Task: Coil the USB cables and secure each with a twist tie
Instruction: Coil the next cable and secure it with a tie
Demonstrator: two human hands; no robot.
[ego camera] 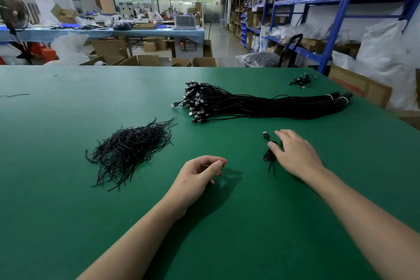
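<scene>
The small coiled USB cable (270, 157) lies on the green table (68, 211) just in front of the big bundle of USB cables (261, 104), towards our side, its plug (265, 135) pointing up at the bundle and its loose tail trailing back towards us. Our right hand (297, 154) hovers over this coil with fingers stretched and slightly spread; the thumb lies across the loops and nothing is clasped, though the hand is a little blurred. Our left hand (196, 177) rests on the table, nearer to us than the bundle and left of the coil, fingers loosely curled, thumb close to the forefinger, holding nothing that we can see. The bundle itself lies crosswise – plugs fanned out at its left end, its right end bound with white bands (339, 98). Left of the bundle and somewhat nearer to us sits a loose heap of black twist ties (129, 150). Beyond the bundle's right end, near the far table edge, lies a small clump of black cable (301, 79). Behind the bundle, past the table – open cardboard boxes (145, 60) on the floor, a blue-covered workbench (102, 32), and blue shelving (341, 7) on the right.
</scene>
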